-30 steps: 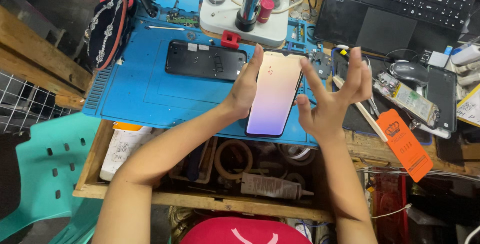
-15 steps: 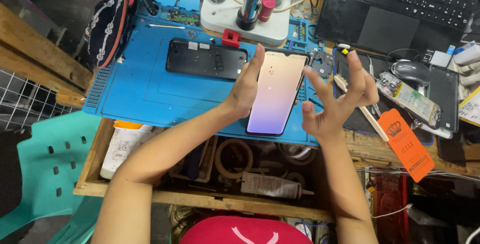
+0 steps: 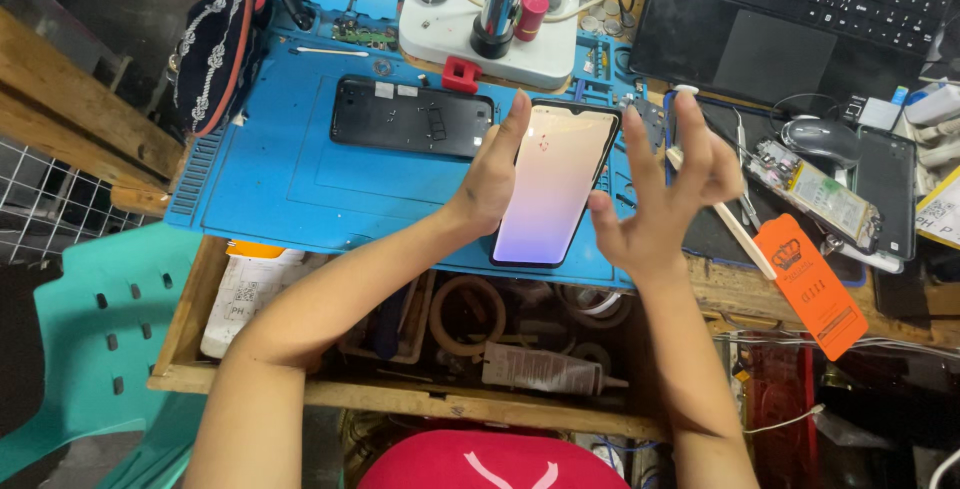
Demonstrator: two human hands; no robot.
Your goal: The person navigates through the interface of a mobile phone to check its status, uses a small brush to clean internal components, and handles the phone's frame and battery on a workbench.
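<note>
From the head camera, the step in hand looks like checking or handling a phone screen: the left hand (image 3: pixel 492 184) grasps a lit smartphone (image 3: pixel 553 186), thumb up along its near-left edge and fingers presumably behind it, holding it tilted just above the blue work mat (image 3: pixel 280 179). The right hand (image 3: pixel 660 199) hovers just right of the phone with fingers spread and curled, holding nothing; whether a fingertip brushes the phone's right edge is hard to tell from this angle. Beyond the left hand's thumb lies a dark phone back panel (image 3: pixel 412 117) flat on the mat, and further off stands the white base of a microscope stand (image 3: pixel 490 44) with a small red piece (image 3: pixel 461 75) at its near edge. To the right of the open hand lie an orange card tag (image 3: pixel 810 284), a thin pale stick (image 3: pixel 730 234) and a laptop (image 3: pixel 800 9) beyond. Beneath both wrists an open wooden drawer (image 3: pixel 300 389) holds rolls of tape and a tube. As a judgement, the next move calls for the free hand to close gently on the phone's right edge so both hands steady it without pressing on the glass.
</note>
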